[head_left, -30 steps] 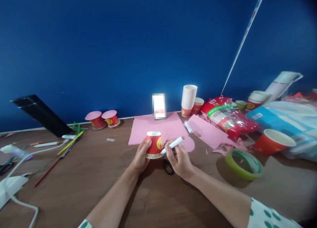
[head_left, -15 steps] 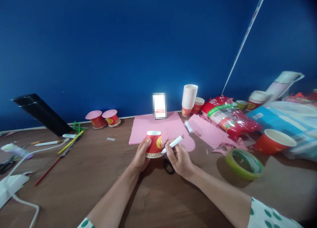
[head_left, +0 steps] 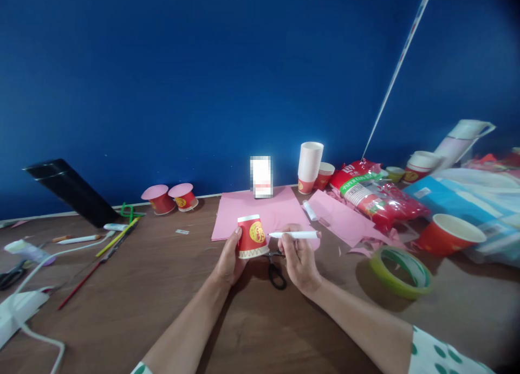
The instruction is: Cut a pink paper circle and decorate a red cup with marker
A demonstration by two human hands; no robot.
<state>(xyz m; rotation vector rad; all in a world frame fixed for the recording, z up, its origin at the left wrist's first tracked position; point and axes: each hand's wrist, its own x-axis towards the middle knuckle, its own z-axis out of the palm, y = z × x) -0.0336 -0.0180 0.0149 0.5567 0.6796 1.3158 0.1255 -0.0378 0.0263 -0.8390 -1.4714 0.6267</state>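
Note:
My left hand (head_left: 229,260) is closed around an upside-down red paper cup (head_left: 251,236) with a yellow emblem, tilted a little over the wooden table (head_left: 170,309). My right hand (head_left: 298,260) pinches a white marker (head_left: 294,234), which lies nearly level with its tip just right of the cup. Black-handled scissors (head_left: 276,273) lie on the table between the two hands, partly hidden by my right hand. Pink paper sheets (head_left: 264,208) lie just beyond the cup.
Two inverted red cups with pink tops (head_left: 170,198) stand at the back left. A cup stack (head_left: 309,165), a red cup package (head_left: 369,192), an open red cup (head_left: 449,233) and a green tape roll (head_left: 400,268) lie right. Pencils (head_left: 109,241), a cable (head_left: 40,260) and a black object (head_left: 69,192) lie left.
My left hand has tilted and turned the cup, so the emblem faces me more. My right hand has swung the marker from a slant to nearly level, off the cup's side.

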